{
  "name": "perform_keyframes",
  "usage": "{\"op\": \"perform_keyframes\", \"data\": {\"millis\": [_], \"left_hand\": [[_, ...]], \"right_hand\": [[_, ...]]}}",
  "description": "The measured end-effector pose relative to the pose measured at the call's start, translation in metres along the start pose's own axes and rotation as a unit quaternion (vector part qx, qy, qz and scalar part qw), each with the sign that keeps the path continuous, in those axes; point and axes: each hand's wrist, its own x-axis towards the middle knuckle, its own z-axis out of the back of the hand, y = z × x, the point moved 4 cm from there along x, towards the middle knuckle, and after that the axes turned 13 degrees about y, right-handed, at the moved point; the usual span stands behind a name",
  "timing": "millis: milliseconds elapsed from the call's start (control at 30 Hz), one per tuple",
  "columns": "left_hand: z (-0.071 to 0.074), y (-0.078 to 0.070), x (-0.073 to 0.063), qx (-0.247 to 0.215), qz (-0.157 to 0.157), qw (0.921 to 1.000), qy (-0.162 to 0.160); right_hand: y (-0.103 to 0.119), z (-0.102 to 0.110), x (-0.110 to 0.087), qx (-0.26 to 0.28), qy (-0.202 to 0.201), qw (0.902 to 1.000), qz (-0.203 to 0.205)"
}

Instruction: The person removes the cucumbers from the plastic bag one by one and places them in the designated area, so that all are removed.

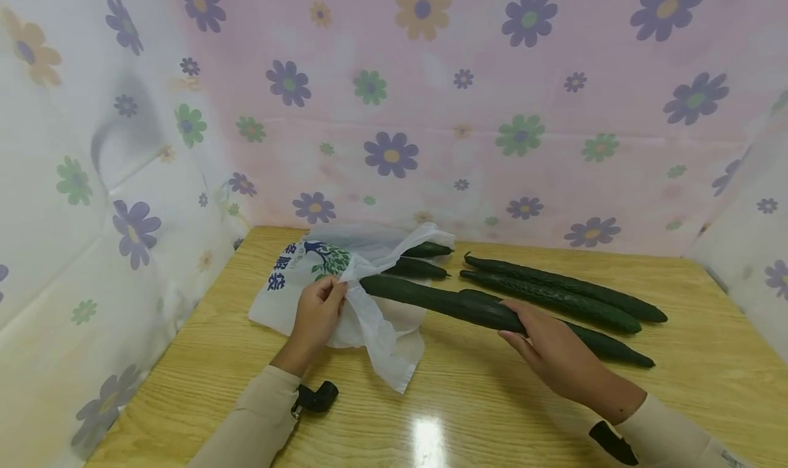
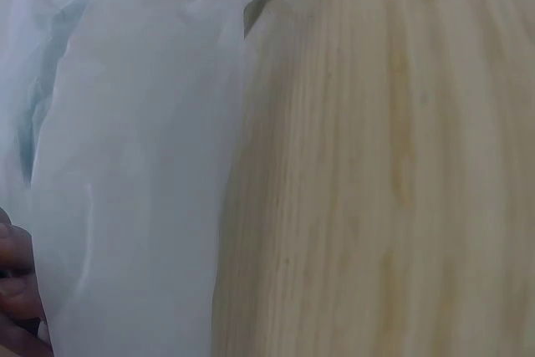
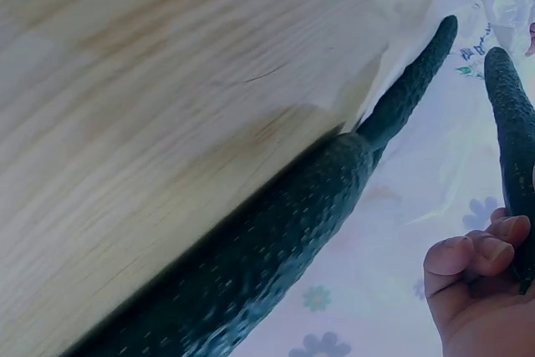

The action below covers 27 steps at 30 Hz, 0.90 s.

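My left hand (image 1: 317, 314) pinches the rim of a white plastic bag (image 1: 289, 304) printed with a green tree and dark characters. In the left wrist view the bag (image 2: 142, 140) hides most of that hand, leaving a few fingers (image 2: 17, 261) at the edge. My right hand (image 1: 554, 355) grips a long dark green cucumber (image 1: 431, 298) near its right end; its other end is at the bag's mouth. The right wrist view shows the held cucumber (image 3: 512, 123) slanting up from curled fingers (image 3: 493, 248). Two cucumbers (image 1: 418, 269) stick partly out of the bag.
Two cucumbers (image 1: 566, 280) lie side by side on the wooden table (image 1: 480, 399), right of the bag. Another cucumber (image 1: 609, 348) lies nearer, partly behind my right hand. Flower-printed cloth (image 1: 431, 112) stands behind the table and at both sides.
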Motion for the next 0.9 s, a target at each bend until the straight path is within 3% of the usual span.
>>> {"op": "perform_keyframes", "data": {"millis": [167,367,600,900], "left_hand": [[0.0,-0.001,0.0,0.005,-0.009,0.9999,-0.005],[-0.001,0.001,-0.001,0.009,-0.033,0.9994,-0.009],[-0.001,0.003,-0.001,0.013,-0.032,0.9994,-0.006],[-0.001,0.004,-0.001,0.018,-0.025,0.9995,-0.01]], "right_hand": [[-0.007,0.002,-0.011,-0.023,-0.021,0.9994,0.015],[-0.018,0.003,-0.025,-0.015,-0.011,0.9998,-0.009],[-0.033,0.004,-0.042,-0.029,-0.015,0.9992,-0.024],[-0.054,0.002,-0.059,0.014,0.024,0.9968,-0.075]]}}
